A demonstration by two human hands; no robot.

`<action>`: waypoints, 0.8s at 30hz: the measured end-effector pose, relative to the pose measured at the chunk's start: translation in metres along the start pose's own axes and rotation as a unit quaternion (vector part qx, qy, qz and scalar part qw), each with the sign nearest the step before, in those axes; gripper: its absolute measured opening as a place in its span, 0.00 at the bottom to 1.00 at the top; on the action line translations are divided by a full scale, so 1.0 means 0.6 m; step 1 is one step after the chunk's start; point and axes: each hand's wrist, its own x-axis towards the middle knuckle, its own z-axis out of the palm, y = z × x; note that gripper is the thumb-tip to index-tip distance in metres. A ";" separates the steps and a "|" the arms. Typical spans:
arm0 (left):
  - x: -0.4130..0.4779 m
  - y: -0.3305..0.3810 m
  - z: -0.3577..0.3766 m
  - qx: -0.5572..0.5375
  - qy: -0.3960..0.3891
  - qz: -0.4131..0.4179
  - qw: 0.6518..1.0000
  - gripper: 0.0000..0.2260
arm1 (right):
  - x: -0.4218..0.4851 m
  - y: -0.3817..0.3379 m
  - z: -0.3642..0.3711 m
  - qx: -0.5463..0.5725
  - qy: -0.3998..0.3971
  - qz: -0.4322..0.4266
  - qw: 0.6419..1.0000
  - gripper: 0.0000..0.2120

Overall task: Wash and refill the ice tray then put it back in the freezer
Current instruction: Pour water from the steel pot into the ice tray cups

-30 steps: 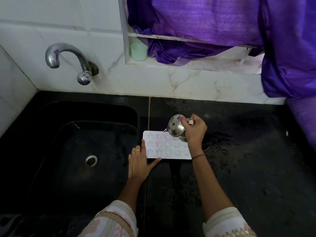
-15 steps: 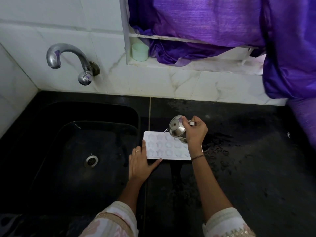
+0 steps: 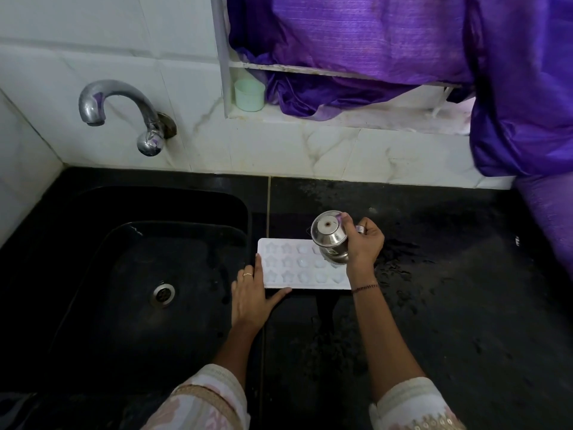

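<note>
ice tray (image 3: 291, 265) lies on wet surface (image 3: 434, 305) beside sink (image 3: 139, 274) | left hand (image 3: 251, 299) flat, fingers spread, steadies its corner | right hand (image 3: 364, 243) grips tilted steel pot (image 3: 328, 237), now slightly further right | refill probably continues

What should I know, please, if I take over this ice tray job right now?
Left hand: rests flat against the near left corner of the white plastic star-mould ice tray.
Right hand: grips a small shiny steel jug tipped over the tray's right end.
Tray lies on the black stone counter beside the black sink.
Done: refilling seems under way. Left: finish, then freezer, not in view.
</note>
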 end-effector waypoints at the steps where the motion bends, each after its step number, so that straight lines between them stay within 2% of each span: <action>1: 0.000 0.001 -0.001 -0.002 0.000 0.000 1.000 0.51 | 0.001 -0.001 -0.002 -0.005 0.000 -0.005 1.000 0.26; 12: -0.001 0.002 -0.004 0.007 -0.005 -0.003 1.000 0.52 | 0.010 -0.003 -0.015 -0.127 -0.011 -0.082 0.988 0.26; 24: 0.000 0.003 -0.006 0.006 -0.009 -0.004 1.000 0.51 | 0.004 -0.002 -0.012 -0.142 -0.023 -0.102 0.984 0.26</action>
